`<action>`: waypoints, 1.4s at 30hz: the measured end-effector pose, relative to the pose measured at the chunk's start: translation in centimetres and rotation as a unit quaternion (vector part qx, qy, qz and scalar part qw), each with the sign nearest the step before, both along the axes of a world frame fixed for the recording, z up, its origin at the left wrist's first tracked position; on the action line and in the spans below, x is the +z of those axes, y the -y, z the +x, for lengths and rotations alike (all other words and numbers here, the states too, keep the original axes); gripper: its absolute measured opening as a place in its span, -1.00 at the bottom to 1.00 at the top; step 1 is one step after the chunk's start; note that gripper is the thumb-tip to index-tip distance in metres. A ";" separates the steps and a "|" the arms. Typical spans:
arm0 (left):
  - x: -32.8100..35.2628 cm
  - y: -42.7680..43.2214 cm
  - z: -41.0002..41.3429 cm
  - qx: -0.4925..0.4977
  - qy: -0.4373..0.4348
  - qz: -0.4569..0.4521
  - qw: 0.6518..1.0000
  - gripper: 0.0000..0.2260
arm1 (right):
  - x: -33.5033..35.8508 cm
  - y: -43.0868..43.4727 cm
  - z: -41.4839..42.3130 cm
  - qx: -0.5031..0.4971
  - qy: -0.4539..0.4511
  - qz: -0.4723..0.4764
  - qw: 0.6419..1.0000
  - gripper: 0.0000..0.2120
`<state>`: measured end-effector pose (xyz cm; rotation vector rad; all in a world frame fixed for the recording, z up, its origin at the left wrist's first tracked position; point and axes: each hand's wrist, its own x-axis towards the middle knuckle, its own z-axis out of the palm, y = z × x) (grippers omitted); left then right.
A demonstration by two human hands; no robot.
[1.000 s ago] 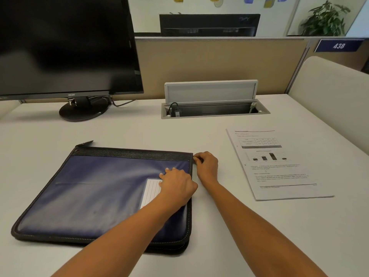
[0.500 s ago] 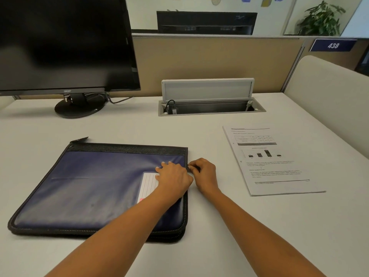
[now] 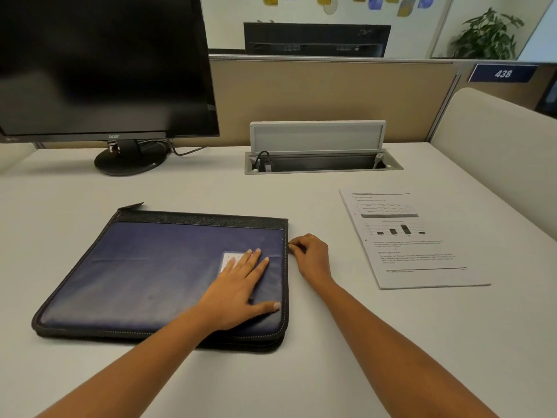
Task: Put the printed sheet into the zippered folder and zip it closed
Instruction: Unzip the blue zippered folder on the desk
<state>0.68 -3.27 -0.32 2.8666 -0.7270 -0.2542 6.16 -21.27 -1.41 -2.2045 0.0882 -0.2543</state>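
On pale desk (image 3: 289, 384), pins folder (image 3: 162, 267) flat under left hand (image 3: 238, 288), fingers (image 3: 256, 260) straight; pinches its right edge with right hand (image 3: 310, 256) (what exactly, too small to tell). Leaves sheet (image 3: 419, 251) outside, rightward, nearest right hand.

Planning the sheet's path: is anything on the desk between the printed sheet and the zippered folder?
Only the right hand, pinching at the right edge of the zippered folder, lies between it and the printed sheet. The folder's cover lies flat under the left hand.

navy folder (image 3: 156, 267) black trim; white sheet (image 3: 422, 254) black print
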 end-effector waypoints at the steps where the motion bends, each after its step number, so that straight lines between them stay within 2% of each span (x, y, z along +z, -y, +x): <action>1: -0.1 -0.8 -0.3 -0.028 0.010 0.014 0.999 -0.13 | 0.0 0.0 -0.1 0.000 -0.001 -0.001 1.000 -0.86; 7: 0.0 -3.1 -1.7 -0.125 0.024 0.054 0.990 -0.01 | 0.2 -0.1 -0.6 0.002 0.003 -0.012 1.000 -0.86; 14: -0.2 -3.0 -1.9 -0.125 0.023 0.057 0.990 -0.14 | 0.2 -0.3 -1.2 -0.005 -0.005 -0.025 1.000 -0.84; 28: -0.3 -2.9 -2.0 -0.123 0.029 0.049 0.991 -0.15 | -0.3 -0.2 -4.8 0.015 0.023 -0.025 0.999 -0.89; 37: -0.2 -1.9 -1.8 -0.084 0.026 0.032 0.996 -0.26 | -0.5 0.5 -8.2 0.035 0.033 -0.022 0.999 -0.92; 39: -0.1 -1.6 -1.5 -0.076 0.021 0.034 0.996 -0.25 | -0.6 0.7 -9.0 0.036 0.033 -0.020 0.999 -0.92; 42: 0.1 -1.0 -1.1 -0.068 0.015 0.033 0.997 -0.11 | -0.6 1.1 -10.2 0.035 0.039 -0.014 0.999 -0.94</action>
